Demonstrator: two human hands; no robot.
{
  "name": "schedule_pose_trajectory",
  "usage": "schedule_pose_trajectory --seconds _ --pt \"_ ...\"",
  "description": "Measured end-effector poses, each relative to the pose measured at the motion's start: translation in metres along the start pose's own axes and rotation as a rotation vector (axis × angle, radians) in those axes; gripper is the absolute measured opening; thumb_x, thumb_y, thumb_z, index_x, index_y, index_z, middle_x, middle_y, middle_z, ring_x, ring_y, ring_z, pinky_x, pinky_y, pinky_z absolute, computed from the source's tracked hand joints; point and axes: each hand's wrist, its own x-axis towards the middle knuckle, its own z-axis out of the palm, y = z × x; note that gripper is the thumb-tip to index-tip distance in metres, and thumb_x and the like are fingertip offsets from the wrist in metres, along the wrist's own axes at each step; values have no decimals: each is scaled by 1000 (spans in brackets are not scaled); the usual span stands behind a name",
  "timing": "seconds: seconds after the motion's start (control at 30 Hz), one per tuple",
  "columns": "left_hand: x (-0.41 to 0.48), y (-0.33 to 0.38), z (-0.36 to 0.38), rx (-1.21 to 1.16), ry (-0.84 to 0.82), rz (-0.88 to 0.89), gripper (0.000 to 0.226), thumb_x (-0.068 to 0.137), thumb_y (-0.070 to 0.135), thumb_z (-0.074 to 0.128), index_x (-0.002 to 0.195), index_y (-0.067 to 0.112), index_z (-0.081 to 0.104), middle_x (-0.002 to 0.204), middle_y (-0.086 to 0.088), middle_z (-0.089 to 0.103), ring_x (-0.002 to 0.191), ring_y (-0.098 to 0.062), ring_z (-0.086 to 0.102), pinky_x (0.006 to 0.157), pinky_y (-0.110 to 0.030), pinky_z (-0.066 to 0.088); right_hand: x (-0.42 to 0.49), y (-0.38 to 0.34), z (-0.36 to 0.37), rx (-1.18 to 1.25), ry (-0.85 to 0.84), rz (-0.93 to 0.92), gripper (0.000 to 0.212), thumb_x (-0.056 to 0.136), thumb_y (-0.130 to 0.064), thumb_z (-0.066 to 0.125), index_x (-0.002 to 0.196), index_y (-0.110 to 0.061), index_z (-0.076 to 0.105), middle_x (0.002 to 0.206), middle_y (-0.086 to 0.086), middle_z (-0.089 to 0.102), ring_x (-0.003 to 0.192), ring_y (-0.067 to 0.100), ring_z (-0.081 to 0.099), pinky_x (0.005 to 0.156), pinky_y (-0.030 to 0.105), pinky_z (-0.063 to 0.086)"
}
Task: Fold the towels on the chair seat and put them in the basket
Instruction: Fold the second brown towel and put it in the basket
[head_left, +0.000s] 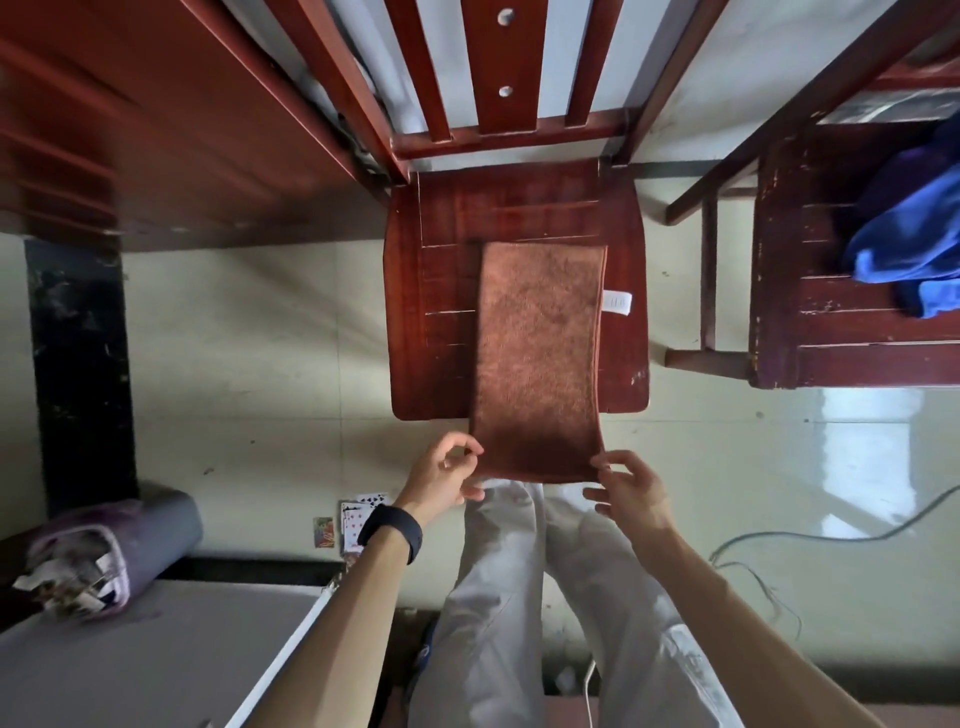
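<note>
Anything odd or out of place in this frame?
Minor things. Playing cards lie scattered on the tiled floor, left of the person's legs. The long brown terry towel sits right of centre on the red-brown wooden chair seat, its white label sticking out sideways.

Fuzzy brown towel (537, 358) of thick cloth, smooth red-brown wood chair seat (441, 291) with a soft shine, shiny pale floor (857, 441), scratched dull wood on the right chair (831, 332), soft blue cloth (904, 244) on it, matt black wristband (392, 530)
</note>
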Motion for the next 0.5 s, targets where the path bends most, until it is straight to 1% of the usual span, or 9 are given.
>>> schedule_pose_trajectory --seconds 0.1,0.17,0.2,0.23,0.3,0.33,0.37,0.43,0.5 --pt "-17 14 -11 -2 -103 -61 23 96 2 50 101 15 68 85 -3 60 54 -14 64 55 -25 36 -9 -8 -4 -74 -30 -32 28 92 4 53 89 -19 69 92 12 72 66 21 67 61 30 50" --pt "-22 26 -20 -2 -144 -68 29 90 -1 57 110 16 69 80 -2 62 56 -14 61 59 -24 40 -9 -17 -8 -186 -29 -119 36 83 5 61 94 -29 67 93 8 74 72 22 70 71 37 56" --pt "-22 33 -24 29 -156 -35 33 87 -2 61 113 17 68 80 -1 64 59 -14 61 60 -24 43 -8 -24 -9 -262 -21 -171 41 79 4 64 94 -34 65 91 2 75 74 18 71 75 36 57" --pt "-20 40 -27 95 -152 23 36 85 -2 65 114 19 68 81 0 65 61 -13 61 62 -24 47 -6 -33 -10 -333 -11 -225 41 78 0 67 94 -38 64 86 -5 75 73 10 71 76 29 57" --pt "-9 57 -33 287 -87 182 30 83 8 72 108 25 70 80 3 68 61 -11 62 66 -29 52 1 -56 -12 -441 7 -331 28 83 -12 71 95 -37 65 79 -15 71 67 -7 66 68 8 48" --pt "-1 67 -36 373 -36 260 24 84 16 73 104 28 71 78 5 69 60 -10 62 68 -29 51 7 -68 -13 -474 22 -381 21 84 -18 72 96 -35 67 78 -15 70 67 -10 65 66 5 45" --pt "8 78 -38 446 21 321 18 85 24 73 102 29 71 78 8 69 59 -8 62 68 -27 51 14 -81 -13 -493 40 -426 16 85 -23 72 96 -34 68 77 -13 71 68 -7 66 67 6 46" --pt "27 104 -41 560 137 423 17 86 35 71 103 30 72 83 9 67 65 -4 61 68 -24 47 32 -104 -13 -490 71 -495 13 86 -31 70 98 -32 70 80 -6 72 76 5 69 74 21 52" --pt "46 128 -41 619 203 510 21 88 34 68 107 27 72 92 5 63 74 -8 60 72 -23 43 54 -125 -11 -508 127 -539 19 83 -36 70 101 -31 73 90 -2 67 87 16 66 78 28 49"
